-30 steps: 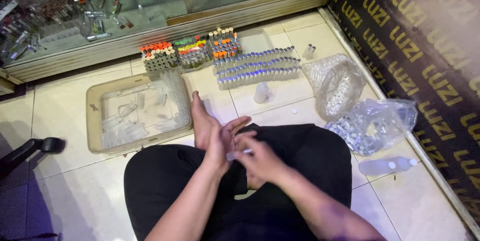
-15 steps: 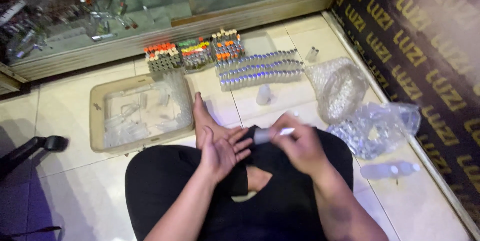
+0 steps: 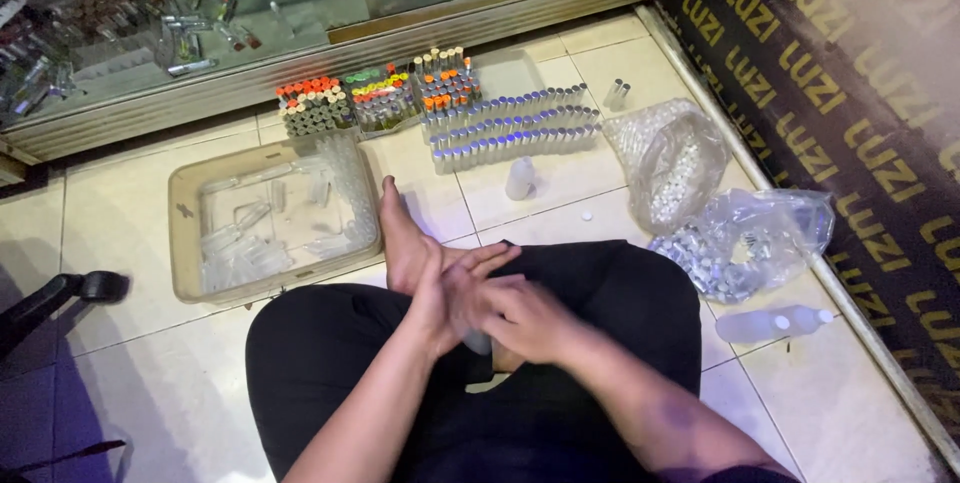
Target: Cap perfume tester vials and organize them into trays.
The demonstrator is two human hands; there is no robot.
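small vial (image 3: 478, 341), grey and mostly hidden, sits between the two hands over the person's lap; only its lower end shows beneath the palms. left hand (image 3: 447, 288) lies with fingers stretched flat across the back of the other hand, its grip loose and nearly flat, touching the vial from the left side. right hand (image 3: 525, 318) is curled around the vial, its grip narrow and closed on it, though how much of the vial it covers cannot be told. a bare foot (image 3: 402, 238) rests on the tiled floor (image 3: 120, 343) just beyond the hands. left of the foot stands a beige tray (image 3: 185, 233) holding clear empty tubes. farther off, by the glass cabinet (image 3: 300, 3), are blocks of tubes with orange, green and yellow caps (image 3: 375, 98), and beside them rows of silver-capped tubes (image 3: 515, 128) lying on the floor. one clear bottle (image 3: 519, 180) stands near those rows. on the right lie two clear plastic bags (image 3: 745, 238) of small parts and a clear bottle on its side (image 3: 770, 323).
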